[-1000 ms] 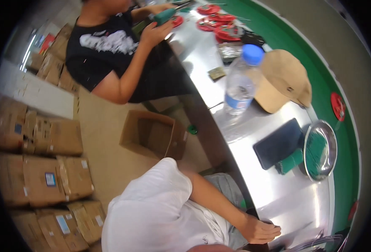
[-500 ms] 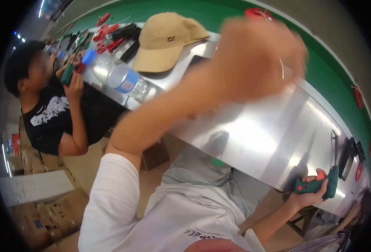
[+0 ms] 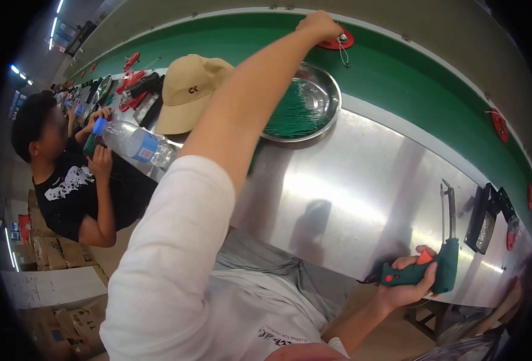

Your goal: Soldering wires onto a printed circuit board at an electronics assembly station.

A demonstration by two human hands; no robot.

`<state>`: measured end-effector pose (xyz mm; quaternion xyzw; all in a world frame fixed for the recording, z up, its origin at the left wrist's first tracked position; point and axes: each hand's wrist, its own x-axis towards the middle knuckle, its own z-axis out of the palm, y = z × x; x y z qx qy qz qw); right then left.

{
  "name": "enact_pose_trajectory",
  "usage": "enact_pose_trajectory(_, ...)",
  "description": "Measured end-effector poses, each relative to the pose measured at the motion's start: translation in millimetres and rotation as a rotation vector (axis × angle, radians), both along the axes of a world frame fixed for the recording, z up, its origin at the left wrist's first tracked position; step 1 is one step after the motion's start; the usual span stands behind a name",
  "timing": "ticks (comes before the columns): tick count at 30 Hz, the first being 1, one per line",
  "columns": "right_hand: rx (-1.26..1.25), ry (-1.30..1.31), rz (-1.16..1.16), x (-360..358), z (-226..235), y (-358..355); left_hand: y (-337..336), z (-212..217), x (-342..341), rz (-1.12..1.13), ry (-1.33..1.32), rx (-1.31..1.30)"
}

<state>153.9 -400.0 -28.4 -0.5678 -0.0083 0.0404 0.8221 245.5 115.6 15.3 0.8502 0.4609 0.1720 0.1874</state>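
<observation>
My left hand (image 3: 319, 27) is stretched out to the green board at the far side, its fingers curled at a red spool (image 3: 349, 38). A thin silvery wire (image 3: 345, 57) hangs in a loop below that spool. My fingertips are partly hidden against it. At the lower right my right hand (image 3: 419, 280) grips a green soldering gun (image 3: 443, 271) with an orange trigger, its long metal tip (image 3: 451, 201) pointing away from me. Below my left forearm stands a round steel dish (image 3: 336, 111) holding many thin green wires (image 3: 296, 114).
A tan cap (image 3: 184, 96) and a plastic bottle (image 3: 124, 139) with a blue lid lie left of the dish on the metal table (image 3: 350, 180). Black holders (image 3: 482, 222) stand at the far right. A co-worker (image 3: 67, 174) in black sits at the left.
My left hand has moved from close in front of me out to the red spool, bringing the dish into view. The soldering gun stays in my right hand.
</observation>
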Motion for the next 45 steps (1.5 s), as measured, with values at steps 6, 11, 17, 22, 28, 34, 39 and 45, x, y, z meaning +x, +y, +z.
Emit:
enact_pose_trajectory(6,-0.046,-0.037,-0.082,-3.1,1.0,8.4,24.2,-23.7,31.2,-0.067,0.021,0.205)
enact_pose_trajectory(11,0.114,0.053,0.091,-5.3,-0.3,11.3,50.6,23.9,-3.0,-0.167,-0.236,0.178)
enact_pose_trajectory(17,-0.051,0.057,-0.101,2.1,5.2,-9.5,-150.4,85.6,-66.8,-0.37,-1.035,-0.008)
enact_pose_trajectory(22,-0.016,0.035,-0.037,5.0,-1.2,-3.2,-217.3,62.5,-165.6,-0.733,-1.005,0.359)
enact_pose_trajectory(28,-0.023,0.017,0.047,6.4,-5.9,-19.1,-246.0,2.6,-211.2,-0.652,-0.932,0.134)
enact_pose_trajectory(34,-0.026,0.076,-0.01,3.0,-10.7,0.3,-231.7,-55.9,-222.3,-0.586,-0.757,0.085)
enact_pose_trajectory(39,-0.011,-0.083,0.049,2.5,-5.8,1.2,-251.6,-36.5,-227.9,-0.532,-0.695,-0.019)
enact_pose_trajectory(45,-0.036,-0.126,0.028,-1.7,-4.4,-5.2,-257.3,-49.5,-226.7,-0.55,-0.655,0.051)
